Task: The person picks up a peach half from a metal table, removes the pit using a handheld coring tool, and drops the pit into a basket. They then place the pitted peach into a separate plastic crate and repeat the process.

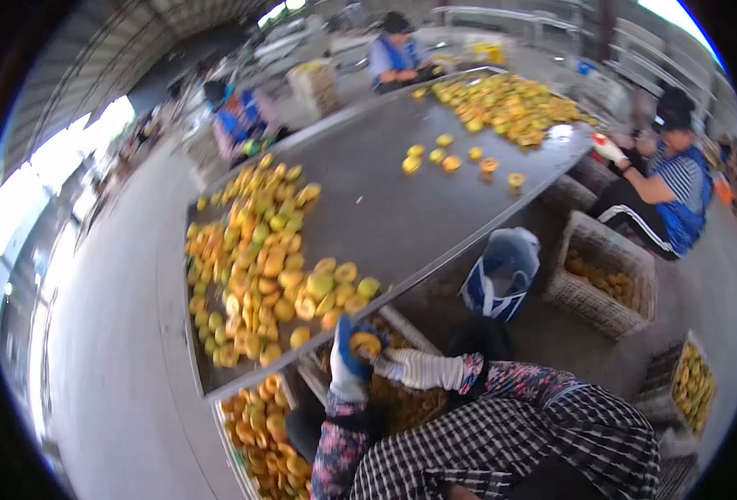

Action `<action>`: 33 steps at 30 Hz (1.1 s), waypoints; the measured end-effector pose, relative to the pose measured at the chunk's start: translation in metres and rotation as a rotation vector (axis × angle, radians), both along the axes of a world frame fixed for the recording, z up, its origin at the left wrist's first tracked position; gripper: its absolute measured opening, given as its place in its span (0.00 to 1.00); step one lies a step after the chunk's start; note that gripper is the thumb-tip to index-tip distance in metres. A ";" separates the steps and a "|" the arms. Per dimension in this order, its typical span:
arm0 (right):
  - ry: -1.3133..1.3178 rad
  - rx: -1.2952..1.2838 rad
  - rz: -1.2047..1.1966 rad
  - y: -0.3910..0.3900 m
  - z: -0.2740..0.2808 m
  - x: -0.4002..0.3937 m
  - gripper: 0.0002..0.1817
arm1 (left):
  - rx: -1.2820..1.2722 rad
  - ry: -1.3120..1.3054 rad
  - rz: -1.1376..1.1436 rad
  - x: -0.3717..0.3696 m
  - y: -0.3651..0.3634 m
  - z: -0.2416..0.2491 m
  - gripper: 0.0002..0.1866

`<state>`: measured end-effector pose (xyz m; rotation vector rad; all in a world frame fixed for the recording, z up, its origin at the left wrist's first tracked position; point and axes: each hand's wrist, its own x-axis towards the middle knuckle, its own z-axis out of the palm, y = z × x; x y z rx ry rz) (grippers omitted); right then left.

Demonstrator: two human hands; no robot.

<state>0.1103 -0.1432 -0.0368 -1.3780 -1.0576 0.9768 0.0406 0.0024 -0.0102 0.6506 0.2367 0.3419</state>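
Note:
My left hand (348, 358), in a white glove with a blue palm, is closed around a cut yellow-orange peach (366, 342) just off the table's near edge. The cut side faces up toward me. My right hand (418, 367), in a white striped glove, meets the fruit from the right with its fingers drawn together; whatever is between them is too small to make out. Below both hands sits a crate (410, 329) of pieces, partly covered by my arms. A big pile of peaches (260, 267), whole and halved, lies on the metal table (360, 183) in front of me.
A blue-and-white bucket (502, 275) stands right of my hands, beside a crate (606, 283) of brown pieces. Another crate (689, 383) of fruit is at far right, and one (260, 425) at lower left. Several people in blue vests sit around the table near a second pile (510, 104).

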 end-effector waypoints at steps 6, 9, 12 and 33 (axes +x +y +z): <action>-0.217 0.159 0.037 -0.010 0.021 0.000 0.17 | 0.197 0.115 0.192 0.002 -0.010 0.001 0.25; 0.454 -0.296 0.241 -0.020 0.043 0.005 0.20 | 0.236 0.172 0.243 0.000 -0.018 0.007 0.25; 0.454 -0.268 0.060 -0.024 0.085 -0.014 0.22 | 0.080 0.193 0.227 0.001 -0.027 0.020 0.24; -0.217 -0.079 -0.052 -0.024 0.006 0.012 0.20 | -0.284 0.046 0.432 -0.025 0.027 0.009 0.20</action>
